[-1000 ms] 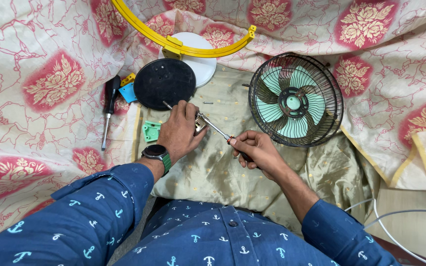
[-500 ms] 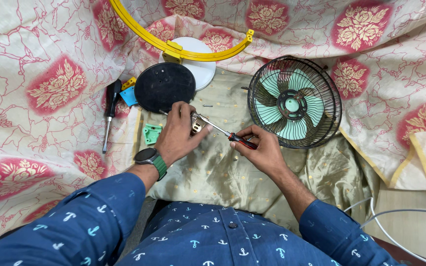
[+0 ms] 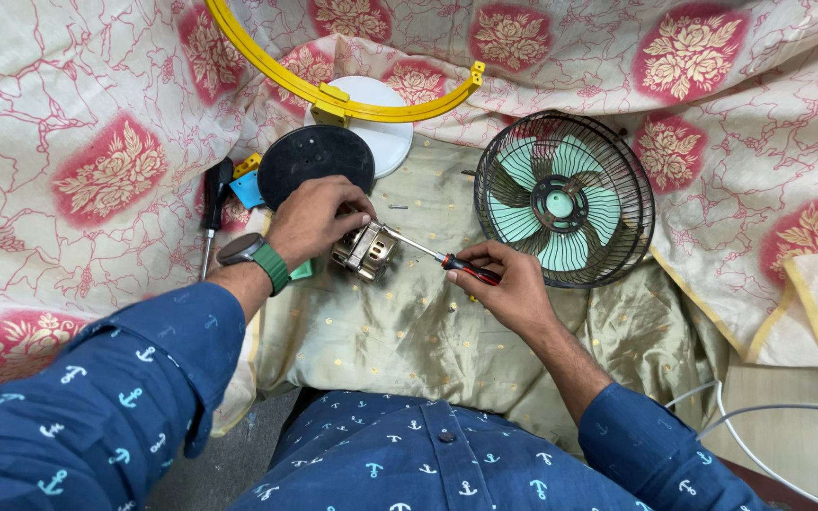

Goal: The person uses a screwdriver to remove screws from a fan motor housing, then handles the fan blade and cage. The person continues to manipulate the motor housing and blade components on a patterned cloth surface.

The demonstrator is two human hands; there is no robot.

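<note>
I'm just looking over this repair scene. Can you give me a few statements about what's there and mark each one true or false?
1. The left hand steadies a small metal motor. True.
2. The right hand holds a hammer. False: it holds a red-and-black screwdriver, tip at the motor.
3. The caged fan has pale green blades. True.
4. The curved ring at the top is blue. False: it is yellow.
5. A black-handled screwdriver lies left of the left hand. True.
</note>
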